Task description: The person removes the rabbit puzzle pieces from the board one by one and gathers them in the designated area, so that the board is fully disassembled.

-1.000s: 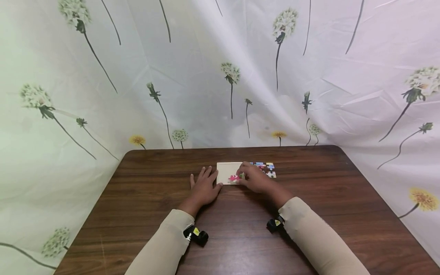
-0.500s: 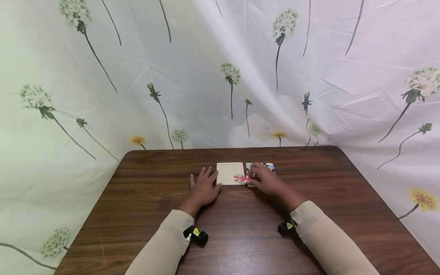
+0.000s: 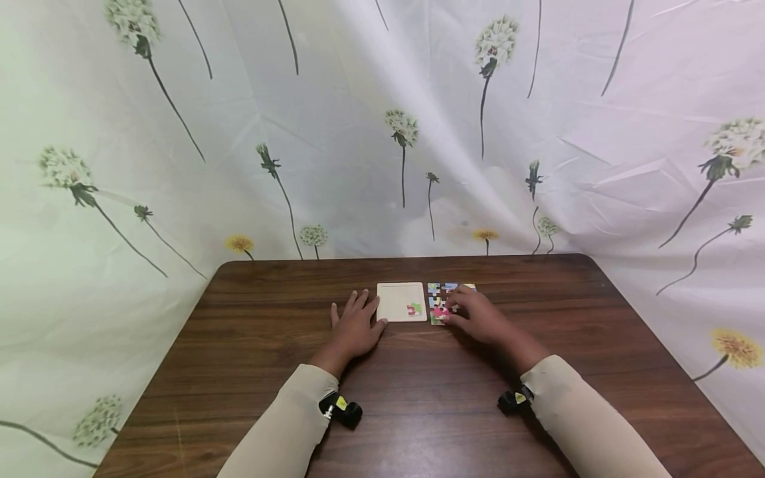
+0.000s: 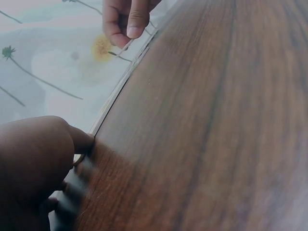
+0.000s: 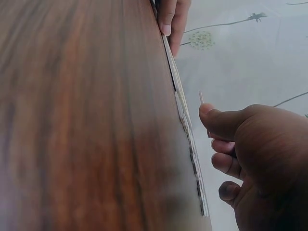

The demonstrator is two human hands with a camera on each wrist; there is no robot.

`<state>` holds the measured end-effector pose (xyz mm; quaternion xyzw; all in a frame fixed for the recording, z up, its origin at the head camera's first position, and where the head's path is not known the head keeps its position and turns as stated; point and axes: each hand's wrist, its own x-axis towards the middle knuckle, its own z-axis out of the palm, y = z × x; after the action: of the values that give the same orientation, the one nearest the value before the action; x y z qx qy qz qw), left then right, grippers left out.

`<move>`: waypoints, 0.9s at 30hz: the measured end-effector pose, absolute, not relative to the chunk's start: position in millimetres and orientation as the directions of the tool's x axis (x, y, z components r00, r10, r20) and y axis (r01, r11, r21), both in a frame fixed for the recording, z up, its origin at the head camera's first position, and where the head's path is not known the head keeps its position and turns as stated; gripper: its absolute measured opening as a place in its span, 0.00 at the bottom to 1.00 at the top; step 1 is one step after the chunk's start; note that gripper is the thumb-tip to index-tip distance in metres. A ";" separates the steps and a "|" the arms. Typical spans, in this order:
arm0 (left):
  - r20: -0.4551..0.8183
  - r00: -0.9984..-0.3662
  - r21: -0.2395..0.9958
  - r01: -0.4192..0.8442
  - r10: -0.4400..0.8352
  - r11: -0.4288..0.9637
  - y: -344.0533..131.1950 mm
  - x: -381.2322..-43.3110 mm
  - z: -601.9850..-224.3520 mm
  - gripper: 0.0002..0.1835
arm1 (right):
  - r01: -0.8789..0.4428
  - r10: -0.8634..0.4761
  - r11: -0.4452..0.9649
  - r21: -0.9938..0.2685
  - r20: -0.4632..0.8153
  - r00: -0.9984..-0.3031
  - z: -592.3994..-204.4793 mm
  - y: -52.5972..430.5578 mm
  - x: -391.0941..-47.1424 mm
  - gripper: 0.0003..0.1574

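Observation:
A shallow cream puzzle tray (image 3: 394, 299) lies near the table's far edge. In its lower right corner sits a green, pink and white puzzle piece (image 3: 414, 309). My left hand (image 3: 356, 324) rests with fingers spread, its thumb and fingertips against the tray's left side. To the right of the tray, my right hand (image 3: 480, 317) pinches a pink puzzle piece (image 3: 439, 311) between thumb and fingers. The right wrist view shows this held piece (image 5: 201, 97) edge-on, raised above the loose pieces. Several colourful puzzle pieces (image 3: 434, 289) lie beneath, partly hidden by that hand.
The brown wood-grain table (image 3: 406, 398) extends around both forearms. Behind it hangs a pale curtain (image 3: 346, 166) printed with dandelions. A small black wrist camera (image 3: 345, 410) is strapped to the left sleeve, and another camera (image 3: 512, 402) to the right.
My right hand has moved right, from over the tray to above the loose pieces, carrying the pink puzzle piece. The tray corner piece is now uncovered. My left hand has stayed still.

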<state>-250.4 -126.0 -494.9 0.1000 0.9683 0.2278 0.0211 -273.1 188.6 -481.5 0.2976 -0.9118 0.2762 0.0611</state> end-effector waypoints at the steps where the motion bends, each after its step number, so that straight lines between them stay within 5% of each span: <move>1: 0.003 -0.979 0.444 0.184 0.203 0.877 -125.9 -250.8 -494.8 0.33 | -0.580 -0.507 0.670 -0.464 0.285 -0.813 -482.1 190.2 -272.6 0.07; 27: 0.006 -0.979 0.451 0.186 0.205 0.873 -125.6 -249.4 -494.5 0.34 | -0.500 -0.443 0.695 -0.518 0.240 -0.864 -487.4 219.2 -269.0 0.05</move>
<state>-249.4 -125.6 -494.5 0.1012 0.9674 0.2310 0.0210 -269.0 219.2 -487.4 0.2564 -0.9192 0.2950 0.0480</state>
